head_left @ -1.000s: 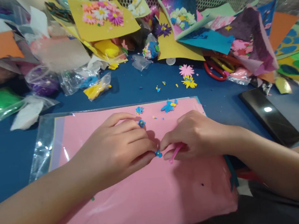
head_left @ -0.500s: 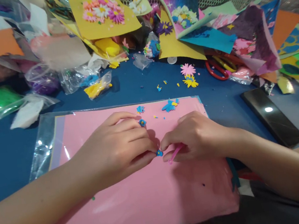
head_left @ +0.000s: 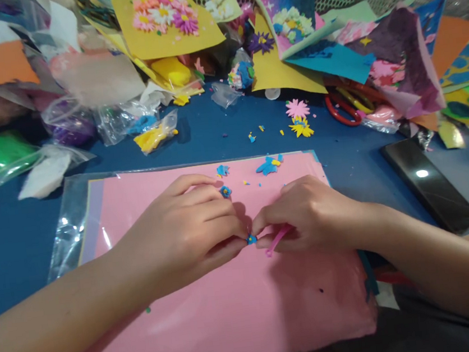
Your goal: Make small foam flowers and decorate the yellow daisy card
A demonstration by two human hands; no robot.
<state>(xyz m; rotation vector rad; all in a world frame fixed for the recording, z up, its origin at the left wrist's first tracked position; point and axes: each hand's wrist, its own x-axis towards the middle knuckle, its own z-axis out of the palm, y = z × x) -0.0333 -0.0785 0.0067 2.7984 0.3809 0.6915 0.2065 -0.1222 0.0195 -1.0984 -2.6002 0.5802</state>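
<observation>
In the head view, the small blue clay flower (head_left: 252, 239) with its yellow centre sits in the gap between the two hands, just above the pink sheet (head_left: 225, 318) that lies inside a clear plastic sleeve (head_left: 64, 235). The left hand (head_left: 192, 220) comes in from the flower's left, thumb and index finger closed to a pinch at its left edge, the other fingers bent loosely over the sheet. The right hand (head_left: 306, 213) faces it from the other side, its thumb and index tips slightly parted and seemingly touching the right edge; they look about as near as the left ones, so I cannot tell which hand bears more of the hold. The flower is too small and roundish to show a clear long axis. A pink plastic tool (head_left: 276, 241) is tucked in the right hand's curled fingers, slanting down and leftward, its looped end pointing toward the person's body and lying just right of and below the flower. Beyond the left fingertips rests a second blue flower (head_left: 225, 191), with a ragged blue clay piece (head_left: 222, 170) behind it. Farther right, past the right knuckles, lies a larger blue-and-yellow clay lump (head_left: 268, 165).
</observation>
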